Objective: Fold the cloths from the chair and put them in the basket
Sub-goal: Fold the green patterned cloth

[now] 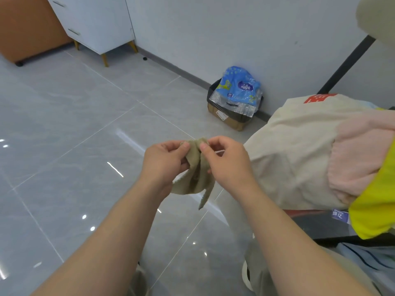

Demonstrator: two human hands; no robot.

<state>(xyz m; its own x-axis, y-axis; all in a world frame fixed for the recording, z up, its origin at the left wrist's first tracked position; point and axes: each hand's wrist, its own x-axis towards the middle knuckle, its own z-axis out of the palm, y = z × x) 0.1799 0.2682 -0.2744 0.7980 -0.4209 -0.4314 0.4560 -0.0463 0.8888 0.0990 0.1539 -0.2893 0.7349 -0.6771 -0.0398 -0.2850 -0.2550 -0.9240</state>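
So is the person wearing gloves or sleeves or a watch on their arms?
No gloves: the left hand and right hand are both bare. No rings, watch or bracelet show. The left forearm and right forearm are bare too, with no sleeve in view.

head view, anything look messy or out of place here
Nothing looks spilled or broken. On the chair, a beige cloth, a pink cloth and a yellow cloth lie in a loose, unfolded heap and overlap one another. By the wall, blue plastic wrapping bulges out of a cardboard box.
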